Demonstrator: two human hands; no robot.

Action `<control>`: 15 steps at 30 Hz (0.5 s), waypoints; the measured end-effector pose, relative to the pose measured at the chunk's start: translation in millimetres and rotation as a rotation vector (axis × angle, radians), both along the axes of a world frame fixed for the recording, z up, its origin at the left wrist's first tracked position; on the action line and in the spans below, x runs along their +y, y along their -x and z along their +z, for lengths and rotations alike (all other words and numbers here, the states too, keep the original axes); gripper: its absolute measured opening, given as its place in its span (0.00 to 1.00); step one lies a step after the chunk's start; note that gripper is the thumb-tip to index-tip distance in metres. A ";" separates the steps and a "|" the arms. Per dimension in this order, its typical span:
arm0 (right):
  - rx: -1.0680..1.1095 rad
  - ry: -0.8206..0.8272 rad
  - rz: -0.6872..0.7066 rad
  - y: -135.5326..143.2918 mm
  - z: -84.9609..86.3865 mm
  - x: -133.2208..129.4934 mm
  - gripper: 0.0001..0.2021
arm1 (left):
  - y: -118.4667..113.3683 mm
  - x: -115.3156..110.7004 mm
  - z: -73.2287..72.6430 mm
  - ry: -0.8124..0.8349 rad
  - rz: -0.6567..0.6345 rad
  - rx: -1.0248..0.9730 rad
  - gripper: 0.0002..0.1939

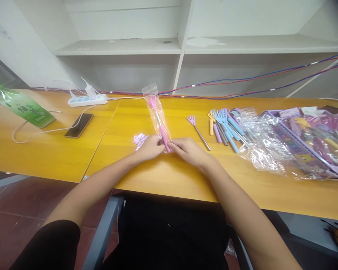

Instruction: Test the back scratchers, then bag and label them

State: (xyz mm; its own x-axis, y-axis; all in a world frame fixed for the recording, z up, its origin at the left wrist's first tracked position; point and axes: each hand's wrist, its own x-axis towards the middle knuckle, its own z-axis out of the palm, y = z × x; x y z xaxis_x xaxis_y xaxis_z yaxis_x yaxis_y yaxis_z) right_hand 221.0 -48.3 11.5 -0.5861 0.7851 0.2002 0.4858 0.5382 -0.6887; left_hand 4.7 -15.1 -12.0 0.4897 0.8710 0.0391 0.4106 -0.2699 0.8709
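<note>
On the far left of my feed, a green bottle [25,107] lies tilted near a dark phone [79,125], with a white power strip [87,100] behind them. Some small printed cards [140,140] sit just beside the left hand [152,147], which I see pinching the lower end of the pink scratcher [163,133] between thumb and curled fingers.

That scratcher is inside a clear bag [150,89], slanting up and away from me over the table [157,176], its claw head at the far end. I judge it light, with a stiff metal shaft and a firm handle. The thick handle looks the best place to take hold; the thin prongs I would treat as the delicate part. The film is probably slick and limp, so I'd expect the scratcher to slide inside it under a loose grip.

The right hand [187,149] pinches the bag beside the handle's end; I cannot tell whether the handle itself is within that pinch. Right of it lies a lone purple-headed scratcher [199,133], apart from the pile of loose scratchers [227,127]. Crumpled clear wrappers [267,142] follow, then a purple box [293,150] of wrapped pieces.
</note>
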 end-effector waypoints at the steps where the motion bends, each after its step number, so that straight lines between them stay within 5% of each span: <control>1: -0.004 -0.004 0.007 0.4 0.4 -0.4 0.23 | 0.4 0.2 1.0 -0.019 0.004 0.024 0.09; 11: 0.030 0.028 0.021 3.4 4.3 -4.9 0.25 | 1.0 -2.0 10.5 -0.048 0.015 0.048 0.09; 15: 0.044 0.062 -0.027 1.7 2.2 -3.2 0.25 | 1.0 0.1 6.3 -0.064 -0.079 -0.004 0.09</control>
